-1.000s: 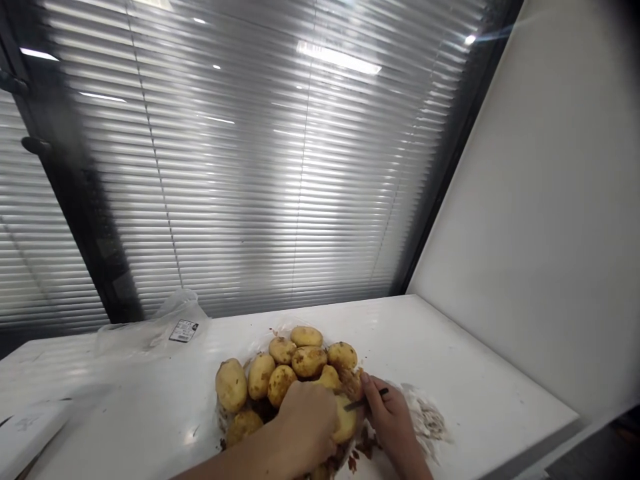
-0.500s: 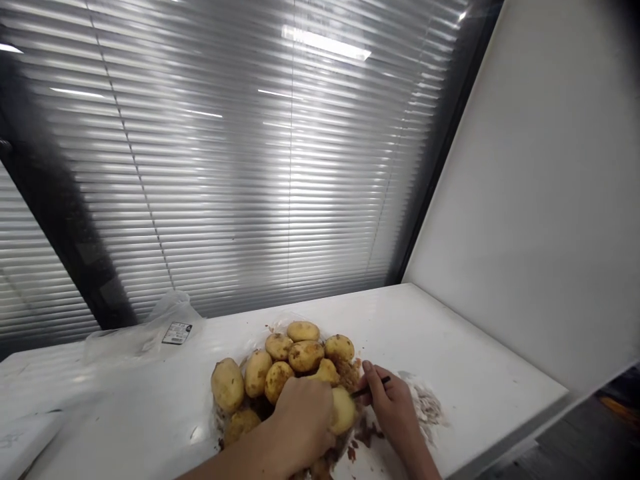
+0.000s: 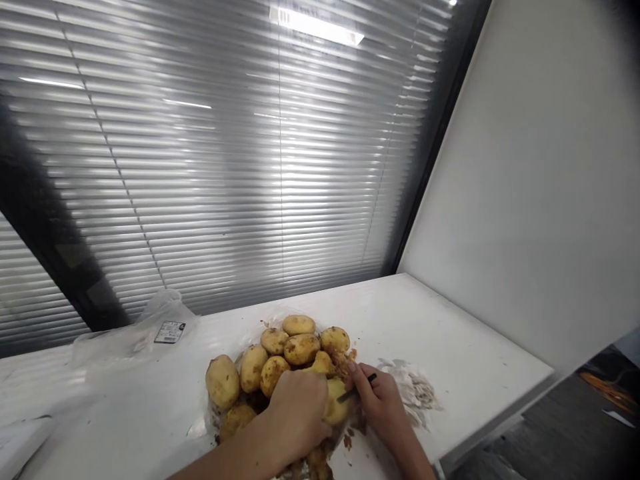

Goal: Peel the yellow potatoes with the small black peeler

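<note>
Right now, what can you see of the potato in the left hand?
The potato looks smooth and pale yellow on its visible face, without the brown patches of the potatoes behind it. The left hand grips it from the left, hiding much of it. A thin dark tool in the right hand crosses its upper right side, seemingly touching. Its underside is hidden.

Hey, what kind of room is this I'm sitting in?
Probably an office or similar workroom, despite the potatoes, though I can't be certain. The horizontal slatted blinds, the long, bright light strip and the plain white table suggest it.
</note>
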### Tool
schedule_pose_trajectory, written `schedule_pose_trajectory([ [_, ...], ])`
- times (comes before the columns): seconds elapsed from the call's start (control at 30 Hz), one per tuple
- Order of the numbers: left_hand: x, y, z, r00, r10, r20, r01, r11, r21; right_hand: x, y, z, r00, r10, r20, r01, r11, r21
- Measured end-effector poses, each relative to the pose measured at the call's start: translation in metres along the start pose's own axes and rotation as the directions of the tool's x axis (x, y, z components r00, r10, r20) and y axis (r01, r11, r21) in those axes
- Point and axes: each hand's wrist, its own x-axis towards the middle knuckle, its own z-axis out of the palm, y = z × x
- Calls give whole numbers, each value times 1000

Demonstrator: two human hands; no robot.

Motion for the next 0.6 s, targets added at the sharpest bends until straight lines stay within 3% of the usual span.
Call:
schedule_pose_trajectory([
  [0.1,0,0,1,1000,5,7,-5,1000,2,0,-3,-3,999,14,-38,-16,999,-49],
  [0.27,1,-1,2,1000,-4,-5,4,1000,-12,-3,-8,-4,998,-50,37,52,995,-79],
  [0.4,2,-1,4,1000,3,-26,-4,1000,-9,-6,-8,-5,1000,-10,-24,8,996,-91],
  [0.53,3,-3,6,1000,1,-25,-1,1000,13,-8,-5,-3,996,-55,74,57,998,-22],
  [0.6,4,-3,7,1000,-9,-22,10,1000,14,-10,-3,-3,996,-68,59,70,997,-34],
])
